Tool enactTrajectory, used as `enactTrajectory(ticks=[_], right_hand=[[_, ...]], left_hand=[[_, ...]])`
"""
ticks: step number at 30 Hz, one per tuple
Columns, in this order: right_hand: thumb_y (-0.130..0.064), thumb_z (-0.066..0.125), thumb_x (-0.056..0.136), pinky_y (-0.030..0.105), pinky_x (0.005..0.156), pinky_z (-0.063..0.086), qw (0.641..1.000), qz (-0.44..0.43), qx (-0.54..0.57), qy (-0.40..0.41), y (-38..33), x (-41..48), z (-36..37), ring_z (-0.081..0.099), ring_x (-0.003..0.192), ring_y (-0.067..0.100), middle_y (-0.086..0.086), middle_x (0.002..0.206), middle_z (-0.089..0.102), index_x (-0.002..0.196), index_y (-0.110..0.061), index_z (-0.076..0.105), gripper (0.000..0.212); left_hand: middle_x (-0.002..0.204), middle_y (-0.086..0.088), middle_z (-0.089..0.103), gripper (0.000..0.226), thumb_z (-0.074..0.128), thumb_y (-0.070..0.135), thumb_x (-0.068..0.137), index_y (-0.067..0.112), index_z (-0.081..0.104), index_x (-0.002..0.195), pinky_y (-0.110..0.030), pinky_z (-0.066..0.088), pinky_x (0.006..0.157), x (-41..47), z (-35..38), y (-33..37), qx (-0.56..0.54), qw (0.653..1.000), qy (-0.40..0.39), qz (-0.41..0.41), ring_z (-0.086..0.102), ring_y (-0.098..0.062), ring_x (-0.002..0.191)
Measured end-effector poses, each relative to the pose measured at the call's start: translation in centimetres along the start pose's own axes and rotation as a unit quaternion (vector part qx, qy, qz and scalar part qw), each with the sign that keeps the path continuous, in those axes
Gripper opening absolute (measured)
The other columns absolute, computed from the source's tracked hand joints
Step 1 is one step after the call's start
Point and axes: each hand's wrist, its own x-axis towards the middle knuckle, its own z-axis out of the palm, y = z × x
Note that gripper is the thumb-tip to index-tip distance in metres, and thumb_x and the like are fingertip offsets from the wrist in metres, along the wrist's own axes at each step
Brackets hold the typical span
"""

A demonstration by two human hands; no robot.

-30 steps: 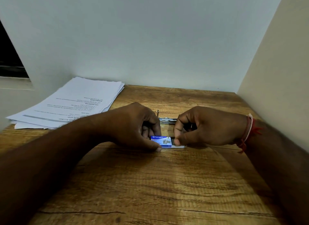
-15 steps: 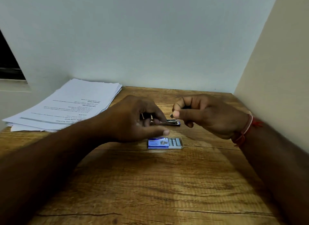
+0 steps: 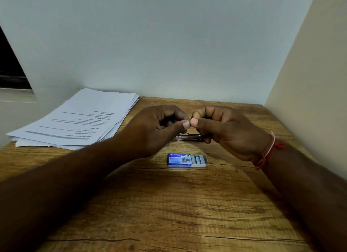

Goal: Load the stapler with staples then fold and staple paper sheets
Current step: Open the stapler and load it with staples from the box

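Head view; both hands were raised over the wooden table (image 3: 169, 205), just above centre frame. Left hand (image 3: 157, 128) and right hand (image 3: 225, 128) had fingers curled, each thumb pressed to its forefinger in a pinch; the two thumb tips met at centre. What they pinched was hidden between the fingertips; judged a staple strip, not confirmed.

Stapler (image 3: 188, 137) lay flat on the table directly below the hands, partly covered by them; whether its magazine stood open could not be told. Staple box (image 3: 179, 159) sat just below the stapler in frame, apart from both hands; its tray was slid out to the right, with staples (image 3: 199, 159) showing. Stack of printed paper sheets (image 3: 80, 118) lay at mid left, flat and unfolded. Red thread band (image 3: 266, 150) was on the right wrist.

Step in hand, by judgement: separating or sizing a strip before loading; task at an early stage. To do it well: hold the strip by its sides and keep it straight, or it may crumble; break off a length that fits the channel; steady the stapler with the left hand; set the strip legs down; seat it flush before closing.
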Motion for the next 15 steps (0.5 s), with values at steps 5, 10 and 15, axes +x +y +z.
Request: enactTrajectory(ticks=[5, 10, 15], right_hand=[[-0.021, 0.089, 0.091, 0.035, 0.07, 0.059, 0.975, -0.128, -0.163, 0.083, 0.01, -0.34, 0.04, 0.069, 0.079, 0.016, 0.005, 0.09, 0.073, 0.108, -0.011, 0.075, 0.024], [-0.018, 0.09, 0.09, 0.017, 0.078, 0.055, 0.929, -0.209, -0.291, 0.089, 0.37, -0.14, 0.52, 0.077, 0.092, 0.011, -0.008, 0.103, 0.084, 0.122, -0.02, 0.083, 0.033], [-0.022, 0.087, 0.094, 0.022, 0.078, 0.058, 0.918, -0.227, -0.308, 0.102, 0.36, -0.01, 0.39, 0.078, 0.094, 0.009, -0.012, 0.105, 0.084, 0.116, -0.022, 0.086, 0.022]], left_hand=[[0.079, -0.003, 0.075, 0.014, 0.075, 0.021, 0.107, 0.01, 0.078, 0.099, -0.027, 0.052, 0.064, 0.26, 0.09, -0.03, -0.047, 0.998, 0.003, -0.044, 0.064, -0.012, 0.068], [0.088, -0.026, 0.073, 0.016, 0.075, 0.027, 0.107, 0.017, 0.078, 0.094, -0.052, 0.055, 0.067, 0.34, 0.03, -0.19, -0.049, 0.997, 0.003, -0.054, 0.065, -0.051, 0.079], [0.088, -0.02, 0.074, 0.017, 0.071, 0.025, 0.109, 0.019, 0.079, 0.095, -0.049, 0.053, 0.067, 0.43, -0.03, -0.01, -0.035, 0.998, -0.011, -0.052, 0.066, -0.049, 0.085]])
